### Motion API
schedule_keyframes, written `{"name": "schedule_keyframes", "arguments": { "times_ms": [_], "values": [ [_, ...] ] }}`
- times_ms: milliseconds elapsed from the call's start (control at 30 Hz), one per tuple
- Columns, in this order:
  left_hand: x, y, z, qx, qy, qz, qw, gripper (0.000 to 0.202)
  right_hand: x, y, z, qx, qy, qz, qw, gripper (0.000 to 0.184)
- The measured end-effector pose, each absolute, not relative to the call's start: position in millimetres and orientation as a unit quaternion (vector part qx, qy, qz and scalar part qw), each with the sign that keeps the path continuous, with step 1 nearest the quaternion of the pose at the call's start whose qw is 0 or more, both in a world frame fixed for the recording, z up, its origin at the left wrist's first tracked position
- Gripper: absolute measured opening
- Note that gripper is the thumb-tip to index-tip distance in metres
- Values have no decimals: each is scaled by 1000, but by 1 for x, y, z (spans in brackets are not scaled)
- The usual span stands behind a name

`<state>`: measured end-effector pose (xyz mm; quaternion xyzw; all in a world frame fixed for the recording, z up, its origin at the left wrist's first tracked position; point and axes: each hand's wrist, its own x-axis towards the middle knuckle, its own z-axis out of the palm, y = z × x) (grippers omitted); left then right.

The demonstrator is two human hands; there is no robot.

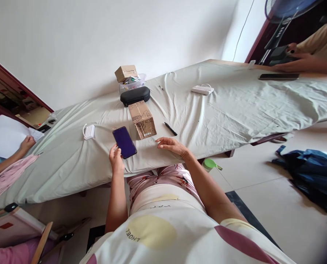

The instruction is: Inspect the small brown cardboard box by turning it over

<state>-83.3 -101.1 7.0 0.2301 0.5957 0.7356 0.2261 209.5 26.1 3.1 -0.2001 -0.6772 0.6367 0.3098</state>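
My left hand (116, 157) grips the lower left edge of a smartphone (125, 142) with a dark purple-blue screen, held tilted over the near part of the table. My right hand (171, 145) hovers by the table's front edge, fingers stretched out and nothing in them. Just beyond its fingertips stands a brown cardboard box (143, 119) with black drawn lines on it. A black pen (170, 129) lies to the right of the box. Behind the box rests a black zip case (135, 95).
A white power bank (89, 132) lies left of the phone, another white device (202, 90) farther right. At the wall a plastic basket (130, 85) bears a small carton (125, 73). People sit at both ends of the cloth-covered table (229, 106); one holds white paper (9, 135).
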Motion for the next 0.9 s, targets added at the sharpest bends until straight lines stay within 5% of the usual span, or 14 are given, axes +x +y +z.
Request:
{"name": "schedule_keyframes", "arguments": {
  "times_ms": [233, 433, 633, 900],
  "values": [
    [-149, -108, 2, 240, 760, 592, 121, 19, 207, 28, 2, -200, -670, 632, 333, 47],
    [-153, -116, 10, 270, 812, 513, 71, 12, 205, 28, -1, -296, -711, 486, 413, 36],
    [-135, -101, 21, 368, 809, 458, 2, 29, 199, 30, -4, -365, -740, 336, 454, 23],
    [-63, -16, 28, 473, 800, 355, 102, 61, 202, 29, -13, -391, -772, 211, 454, 23]
  ]
}}
